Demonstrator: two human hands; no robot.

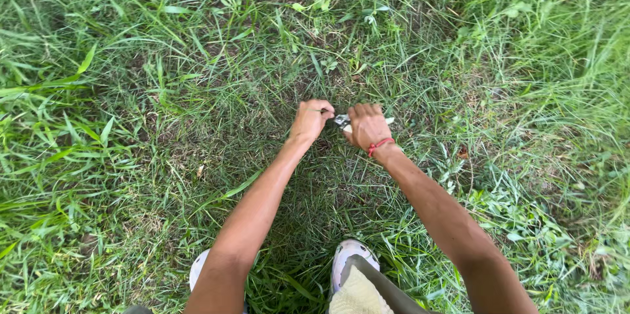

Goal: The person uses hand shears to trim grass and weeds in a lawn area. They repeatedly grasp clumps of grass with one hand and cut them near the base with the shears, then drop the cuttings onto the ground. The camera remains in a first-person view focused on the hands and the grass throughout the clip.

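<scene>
Nearest the camera, at the bottom edge of the grass patch, two pale shoes stand in the blades: the left shoe (198,268) is mostly hidden behind the forearm, and the right shoe (350,258) shows its rounded toe. Against the right shoe a fold of olive and cream cloth (362,291) fills the bottom edge.

Both bare arms reach forward from there and meet near the middle of the patch. The right hand (367,126) is curled into a fist around a small metal cutting tool (342,121); its grey head sticks out of the fist toward the left hand, and a pale bit of handle shows on the other side of the knuckles. A red cord bracelet (379,146) circles the right wrist. The left hand (311,119) is closed too, fingers bent down and pinched on a thin tuft of grass (326,112) just beside the tool's head. The two hands are almost touching, with the tool between them, low against the ground.

Around and beyond the hands the grass is short and thin, with dark soil showing through. Farther out, toward the top edge and both sides, long green blades (59,84) and leafy weeds (525,209) grow thick.
</scene>
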